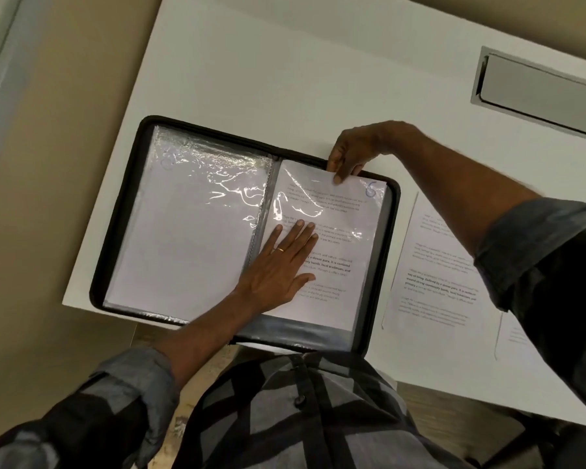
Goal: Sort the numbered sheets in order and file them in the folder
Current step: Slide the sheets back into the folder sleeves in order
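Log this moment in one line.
left hand flat on white printed sheet marked 6 | right hand pinches its top edge | black zip folder open | loose printed sheets on white table

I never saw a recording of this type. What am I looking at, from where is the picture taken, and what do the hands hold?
There is no machine: a person works with bare hands, and one camera worn on the head looks down at them. On the white table lies an open black folder with clear plastic sleeves. The left hand rests flat on its right-hand page. The right hand pinches the top edge of the sheet marked 6, seemingly partly inside a sleeve. More printed sheets lie loose on the table, right of the folder.
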A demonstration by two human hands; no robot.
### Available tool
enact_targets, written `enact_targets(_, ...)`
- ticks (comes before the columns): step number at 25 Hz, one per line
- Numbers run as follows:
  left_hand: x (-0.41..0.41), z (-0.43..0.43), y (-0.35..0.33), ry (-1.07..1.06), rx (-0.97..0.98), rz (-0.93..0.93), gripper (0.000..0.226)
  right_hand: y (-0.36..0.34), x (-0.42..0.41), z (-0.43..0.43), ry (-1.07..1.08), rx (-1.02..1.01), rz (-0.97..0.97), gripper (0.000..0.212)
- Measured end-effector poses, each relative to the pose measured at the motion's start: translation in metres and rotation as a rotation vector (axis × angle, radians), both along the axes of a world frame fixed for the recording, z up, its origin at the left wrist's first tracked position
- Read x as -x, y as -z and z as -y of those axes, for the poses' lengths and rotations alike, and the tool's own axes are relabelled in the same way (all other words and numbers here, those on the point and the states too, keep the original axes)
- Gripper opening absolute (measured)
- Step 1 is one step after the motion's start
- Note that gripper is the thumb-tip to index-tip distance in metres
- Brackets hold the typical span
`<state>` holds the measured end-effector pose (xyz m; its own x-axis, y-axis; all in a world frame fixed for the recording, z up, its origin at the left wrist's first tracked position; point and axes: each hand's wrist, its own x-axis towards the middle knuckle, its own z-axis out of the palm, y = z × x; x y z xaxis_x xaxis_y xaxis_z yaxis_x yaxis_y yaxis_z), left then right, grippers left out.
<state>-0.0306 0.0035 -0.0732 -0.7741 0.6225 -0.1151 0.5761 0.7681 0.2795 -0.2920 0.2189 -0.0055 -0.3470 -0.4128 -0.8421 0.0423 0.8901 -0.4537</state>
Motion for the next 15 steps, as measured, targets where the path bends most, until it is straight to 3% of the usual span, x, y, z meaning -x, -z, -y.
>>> enact_targets(5, -0.011, -0.006, 0.002, -0.031, -0.021, -0.015, 0.078, -0.003, -0.018, 0.016, -0.137, -0.066, -0.064, 0.015)
enact_targets(8, -0.018, -0.011, 0.003, -0.047, -0.028, 0.001, 0.079, -0.001, -0.031, 0.018, -0.163, -0.101, -0.092, 0.025)
enact_targets(12, -0.031, -0.020, 0.004, -0.044, 0.009, 0.018, 0.081, -0.007, -0.046, 0.009, -0.127, -0.080, -0.189, 0.017)
enact_targets(15, -0.046, -0.028, 0.005, -0.044, 0.023, 0.039, 0.084, -0.016, -0.055, -0.005, 0.033, -0.007, -0.420, 0.021)
